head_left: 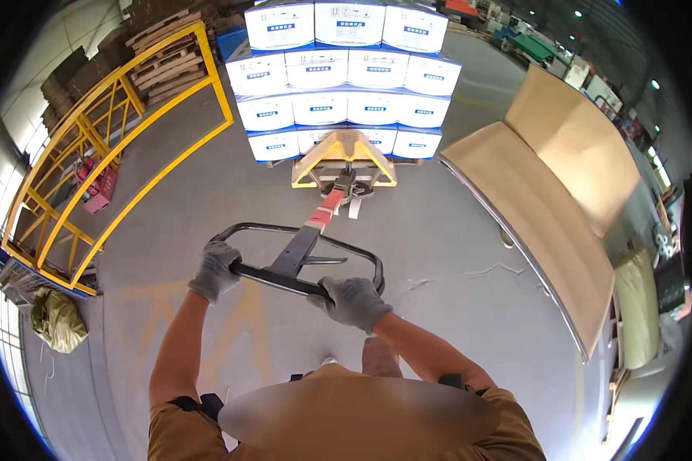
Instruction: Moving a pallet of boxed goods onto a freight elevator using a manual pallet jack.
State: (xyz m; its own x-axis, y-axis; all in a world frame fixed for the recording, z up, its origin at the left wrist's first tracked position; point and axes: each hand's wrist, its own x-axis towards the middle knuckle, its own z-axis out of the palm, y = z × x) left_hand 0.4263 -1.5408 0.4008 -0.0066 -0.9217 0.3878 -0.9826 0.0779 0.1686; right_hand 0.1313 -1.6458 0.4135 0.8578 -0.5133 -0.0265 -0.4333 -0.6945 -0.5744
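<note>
Both my hands wear grey gloves and grip the black loop handle of a pallet jack. My left hand wraps the loop's left corner, and my right hand is closed round its near bar toward the right. From the loop, the shaft, wrapped partly in red tape, runs away from me to the jack's yellow body. Beyond it several rows of white and blue cartons are stacked on a pallet; the yellow body hides part of the lowest row. The jack's forks are out of sight.
A yellow metal frame stands on the left, with a red machine behind its bars and a greenish sack close by. Right of the cartons is a cart bearing large cardboard sheets. Wooden pallets are piled at the far left.
</note>
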